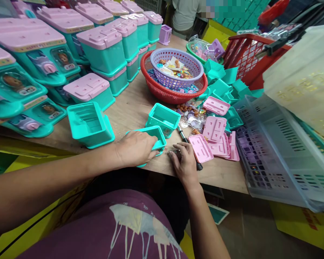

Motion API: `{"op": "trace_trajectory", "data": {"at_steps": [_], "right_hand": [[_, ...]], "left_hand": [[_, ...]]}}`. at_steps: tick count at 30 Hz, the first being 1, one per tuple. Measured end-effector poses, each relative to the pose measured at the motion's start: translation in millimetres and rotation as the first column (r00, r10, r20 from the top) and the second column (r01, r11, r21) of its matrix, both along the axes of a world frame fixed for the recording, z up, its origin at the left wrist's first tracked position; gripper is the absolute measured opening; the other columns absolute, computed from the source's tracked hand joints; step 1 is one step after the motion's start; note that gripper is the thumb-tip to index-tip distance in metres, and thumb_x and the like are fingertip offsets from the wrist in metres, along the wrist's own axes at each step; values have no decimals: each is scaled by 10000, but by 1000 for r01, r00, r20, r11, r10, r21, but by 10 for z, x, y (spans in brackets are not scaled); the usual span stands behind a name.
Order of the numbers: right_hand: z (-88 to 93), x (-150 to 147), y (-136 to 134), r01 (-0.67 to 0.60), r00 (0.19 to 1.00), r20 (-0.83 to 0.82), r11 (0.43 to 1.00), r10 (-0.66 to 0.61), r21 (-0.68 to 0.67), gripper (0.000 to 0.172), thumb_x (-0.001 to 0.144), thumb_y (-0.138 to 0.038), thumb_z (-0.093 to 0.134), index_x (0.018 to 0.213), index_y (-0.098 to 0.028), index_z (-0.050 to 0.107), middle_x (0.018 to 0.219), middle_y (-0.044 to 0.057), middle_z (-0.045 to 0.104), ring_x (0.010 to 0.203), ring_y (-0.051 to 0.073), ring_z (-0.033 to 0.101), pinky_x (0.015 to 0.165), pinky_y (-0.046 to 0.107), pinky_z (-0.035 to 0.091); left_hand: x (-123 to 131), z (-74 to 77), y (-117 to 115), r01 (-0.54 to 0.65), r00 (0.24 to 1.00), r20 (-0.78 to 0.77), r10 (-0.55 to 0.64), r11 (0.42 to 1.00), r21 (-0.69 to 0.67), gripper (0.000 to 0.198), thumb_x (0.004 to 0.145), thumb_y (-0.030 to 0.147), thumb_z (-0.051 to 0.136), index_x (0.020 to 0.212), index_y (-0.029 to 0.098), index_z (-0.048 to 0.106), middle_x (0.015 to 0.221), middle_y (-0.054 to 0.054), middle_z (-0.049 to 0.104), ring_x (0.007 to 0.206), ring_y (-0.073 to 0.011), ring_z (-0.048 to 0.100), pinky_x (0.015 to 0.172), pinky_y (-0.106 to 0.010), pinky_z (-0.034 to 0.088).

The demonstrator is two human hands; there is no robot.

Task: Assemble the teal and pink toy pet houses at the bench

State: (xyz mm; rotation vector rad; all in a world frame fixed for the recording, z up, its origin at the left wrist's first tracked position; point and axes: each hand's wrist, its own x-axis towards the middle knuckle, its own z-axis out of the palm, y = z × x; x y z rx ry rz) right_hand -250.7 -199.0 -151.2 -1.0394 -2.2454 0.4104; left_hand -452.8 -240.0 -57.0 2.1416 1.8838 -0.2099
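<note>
My left hand grips a small teal plastic box at the near edge of the wooden table, fingers wrapped over its side. My right hand rests just to the right of it, fingers curled over a small dark object that I cannot make out. A black-handled tool lies beside that hand. Two more open teal boxes stand close by, one behind the held box and a bigger one to the left. Pink lids lie in a loose pile to the right.
Rows of finished teal toy boxes with pink tops fill the left and back. A red basket holds a purple basket of small parts. Loose teal pieces, a grey crate and a red crate are on the right. A person sits beyond.
</note>
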Motion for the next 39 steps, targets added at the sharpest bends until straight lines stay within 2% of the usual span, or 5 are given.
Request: {"op": "trace_trajectory", "data": {"at_steps": [5, 10, 24, 32, 39], "right_hand": [[115, -78, -242, 124, 929, 338, 987, -151, 100, 501, 899, -443, 586, 1302, -148, 537, 1373, 209, 477, 1258, 369, 412, 969, 583, 426], [77, 20, -563, -22, 928, 372, 1000, 25, -11, 596, 876, -425, 626, 1358, -109, 472, 1352, 189, 499, 1288, 342, 398, 1047, 514, 425], [309, 596, -501, 300, 872, 369, 947, -321, 114, 163, 944, -281, 475, 971, -201, 614, 864, 92, 595, 784, 248, 569, 661, 366, 460], [327, 421, -204, 237, 884, -316, 913, -345, -333, 227, 873, -383, 635, 959, -176, 598, 820, 25, 609, 720, 147, 575, 624, 257, 464], [27, 340, -110, 223, 959, -111, 933, -262, -281, 231, 862, -370, 643, 979, -181, 578, 789, -5, 594, 648, 118, 558, 644, 266, 479]], "left_hand": [[-83, 44, 28, -18, 998, 68, 18, 1000, -10, 433, 926, 535, 371, 955, 205, 649, 884, -101, 720, 846, -267, 679, 714, -324, 475], [-212, 161, 58, -61, 971, 217, 98, 983, -171, 405, 899, 547, 418, 975, 222, 647, 910, -62, 711, 777, -219, 655, 644, -271, 448], [-228, 195, 81, -38, 941, 319, 114, 971, -236, 365, 880, 512, 445, 933, 205, 634, 919, -61, 702, 780, -207, 646, 646, -274, 443], [-202, 198, 56, -38, 955, 283, 91, 981, -188, 421, 879, 546, 422, 917, 191, 645, 896, -76, 705, 731, -195, 639, 592, -262, 417], [-201, 195, 43, -39, 958, 271, 92, 980, -194, 429, 881, 552, 403, 918, 199, 644, 910, -87, 703, 746, -223, 648, 617, -286, 447]]}}
